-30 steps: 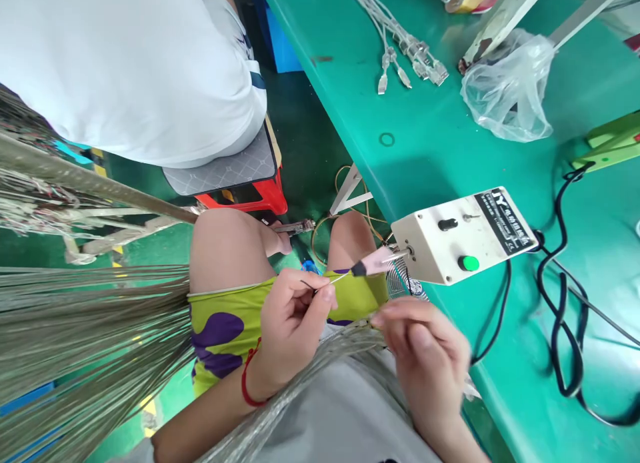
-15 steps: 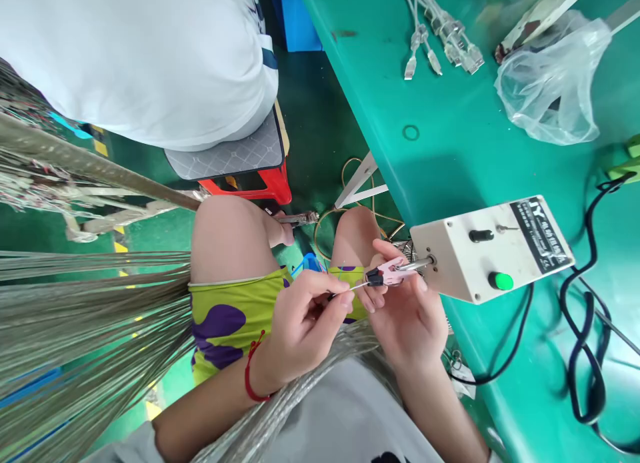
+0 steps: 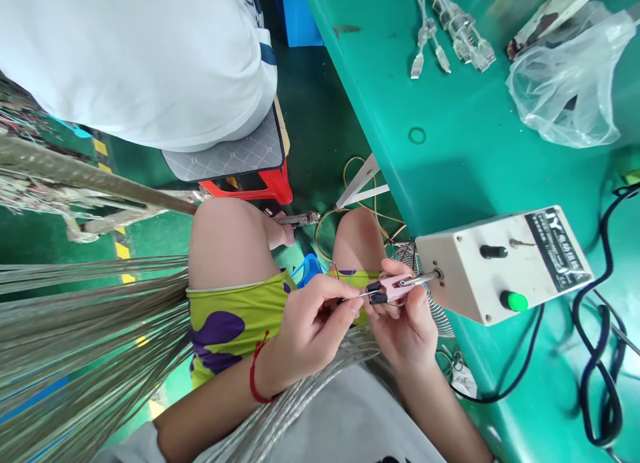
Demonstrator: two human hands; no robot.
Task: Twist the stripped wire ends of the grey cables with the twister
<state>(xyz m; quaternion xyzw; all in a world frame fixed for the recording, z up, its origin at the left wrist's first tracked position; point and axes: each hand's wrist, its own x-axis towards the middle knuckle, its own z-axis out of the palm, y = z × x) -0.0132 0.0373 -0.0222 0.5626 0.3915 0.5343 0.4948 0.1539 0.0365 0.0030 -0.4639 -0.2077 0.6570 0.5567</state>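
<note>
My left hand (image 3: 313, 323) is closed, thumb and forefinger pinching a thin wire (image 3: 367, 294) whose end reaches the clip's jaws. My right hand (image 3: 407, 330) has thumb and fingers squeezed around a pink clip (image 3: 393, 290) with black-tipped jaws. Those jaws are spread apart. The clip sits on the metal shaft of a cream machine box (image 3: 465, 270), which carries a black switch and a green knob (image 3: 515, 301). A bundle of clear-sheathed cables (image 3: 320, 383) lies across my lap beneath my forearms.
Cables with USB plugs (image 3: 470, 43) and a clear plastic bag (image 3: 565, 83) lie on the green table (image 3: 450, 170). A black power cord (image 3: 597, 343) coils at right. Long cables (image 3: 100, 316) hang at left. A person in white (image 3: 140, 63) sits on a red stool (image 3: 275, 183).
My right hand has closed on the pink clip, and its jaws have gone from together to apart. My left hand has moved slightly right with the wire. The view has shifted a little.
</note>
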